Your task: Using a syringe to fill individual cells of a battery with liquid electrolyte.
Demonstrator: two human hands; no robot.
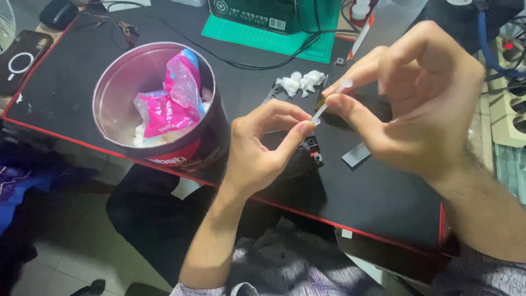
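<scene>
My right hand [422, 104] pinches a thin white stick with a yellowish tip, a cotton swab [330, 100], between thumb and forefinger above a black mat [383, 192]. My left hand [263, 148] pinches the swab's lower white end between thumb and forefinger. Both hands hover over small dark electronic parts [313, 149] lying on the mat. Small wads of white cotton [300, 82] lie just behind the hands.
A round metal tin [120, 77] holding a pink plastic packet [170, 104] and white scraps stands at left on the mat. A phone [22, 55] lies far left. A green cutting mat [263, 38], a dark box, cables and a power strip [512, 115] are behind. A grey flat piece [356, 155] lies under my right hand.
</scene>
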